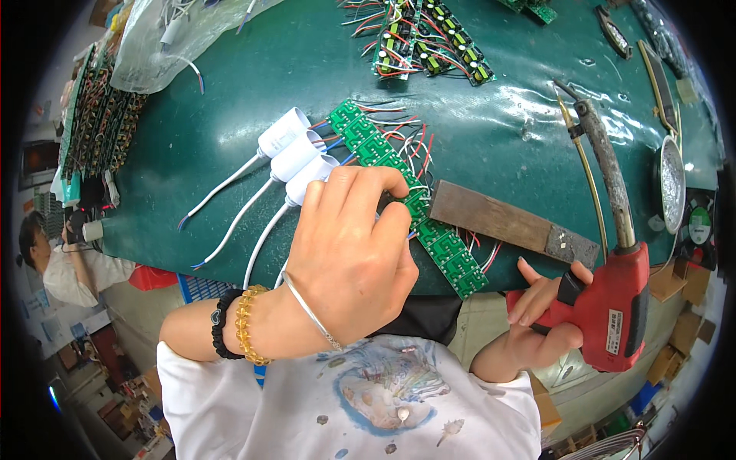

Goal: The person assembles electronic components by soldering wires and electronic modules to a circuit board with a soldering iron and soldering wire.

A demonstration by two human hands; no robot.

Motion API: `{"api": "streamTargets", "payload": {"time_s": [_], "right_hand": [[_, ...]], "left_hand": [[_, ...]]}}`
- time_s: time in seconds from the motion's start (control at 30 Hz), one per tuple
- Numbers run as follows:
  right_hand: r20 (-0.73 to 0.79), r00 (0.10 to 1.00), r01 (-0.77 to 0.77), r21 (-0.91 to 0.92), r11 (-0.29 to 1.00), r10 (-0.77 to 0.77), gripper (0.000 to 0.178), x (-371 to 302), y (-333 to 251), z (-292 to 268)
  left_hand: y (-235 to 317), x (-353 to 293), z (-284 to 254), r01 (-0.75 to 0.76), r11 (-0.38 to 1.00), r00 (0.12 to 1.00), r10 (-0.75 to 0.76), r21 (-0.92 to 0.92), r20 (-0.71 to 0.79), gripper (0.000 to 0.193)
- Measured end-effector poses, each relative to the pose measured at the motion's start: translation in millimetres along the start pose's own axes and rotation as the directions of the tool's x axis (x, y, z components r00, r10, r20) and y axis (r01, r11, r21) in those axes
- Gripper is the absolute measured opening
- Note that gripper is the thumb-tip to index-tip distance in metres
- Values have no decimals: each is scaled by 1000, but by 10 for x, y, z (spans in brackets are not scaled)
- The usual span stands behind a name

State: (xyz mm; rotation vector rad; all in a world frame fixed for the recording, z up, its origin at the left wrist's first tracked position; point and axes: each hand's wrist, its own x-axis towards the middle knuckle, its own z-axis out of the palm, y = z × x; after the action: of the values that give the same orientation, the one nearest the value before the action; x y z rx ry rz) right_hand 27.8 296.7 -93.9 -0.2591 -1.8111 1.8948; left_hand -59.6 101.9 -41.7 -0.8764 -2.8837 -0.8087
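Observation:
My left hand (pixel 349 245) is bent over a long green circuit board strip (pixel 368 142), fingers curled in at its middle. Whatever the fingers grip is hidden beneath them; a blue wire end shows beside the thumb. Just left of the strip lie several white lamp sockets, among them the far one (pixel 284 132), with white cables trailing toward me and blue and red leads reaching the board. In my right hand (pixel 540 307) is a red soldering gun (pixel 625 307), its tip pointing away, with a thin brass-coloured tube beside the barrel. A dark flat bar (pixel 491 218) touches the strip's right edge.
More wired circuit boards (pixel 422 38) lie at the far middle of the green table (pixel 253 73). A clear plastic bag (pixel 157 46) and a stack of boards (pixel 103 115) are at left. A round metal dish (pixel 671 184) stands at right. Another person (pixel 65 268) sits far left.

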Motion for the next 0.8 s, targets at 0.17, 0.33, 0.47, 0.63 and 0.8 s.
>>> {"api": "streamTargets", "payload": {"time_s": [0.17, 0.33, 0.47, 0.63, 0.8], "right_hand": [[-1, 999, 51, 10, 999, -51, 81, 44, 15, 66], [-89, 995, 42, 3, 999, -42, 81, 22, 51, 89], [-8, 996, 88, 103, 991, -87, 79, -6, 154, -7], [-46, 997, 62, 168, 984, -55, 82, -25, 154, -74], [11, 988, 148, 156, 977, -152, 64, -4, 215, -64]], "left_hand": [[12, -30, -41, -12, 998, 1000, 12, 53, -2, 25], [143, -221, -286, 20, 984, 1000, -19, 178, -7, 44], [23, -360, -373, -210, 919, 977, 184, 333, 108, 42], [-373, -116, -338, -344, 905, 939, 328, 251, 102, 49], [-966, 55, -497, -194, 970, 981, 188, -147, -57, 40]]}}
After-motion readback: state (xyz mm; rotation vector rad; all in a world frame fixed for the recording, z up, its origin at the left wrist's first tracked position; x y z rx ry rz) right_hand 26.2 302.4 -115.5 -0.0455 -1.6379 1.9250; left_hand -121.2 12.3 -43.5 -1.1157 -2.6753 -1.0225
